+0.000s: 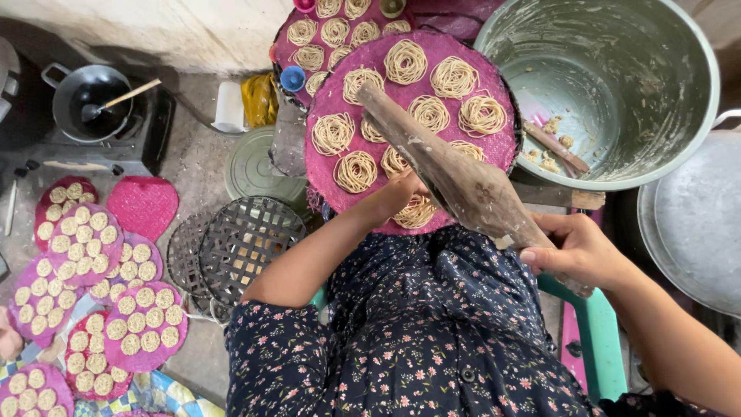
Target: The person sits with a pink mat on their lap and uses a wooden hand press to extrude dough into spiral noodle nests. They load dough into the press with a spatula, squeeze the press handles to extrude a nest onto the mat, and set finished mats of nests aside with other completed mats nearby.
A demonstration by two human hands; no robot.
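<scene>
A round pink woven mat (328, 166) lies in front of me with several coils of pale noodle dough (406, 62) on it. Over it runs a long wooden press (455, 181), pointing up and left. My right hand (575, 251) grips the press's near handle end. My left hand (401, 193) reaches under the press at the mat's near edge, beside a fresh coil (417, 212); its fingers are partly hidden by the wood.
A second pink mat with coils (332, 35) lies behind. A big green basin (610, 85) with dough scraps stands at the right, a metal lid (695, 224) beside it. Filled pink mats (85, 262), woven black trays (243, 243) and a stove with a pot (93, 100) are at the left.
</scene>
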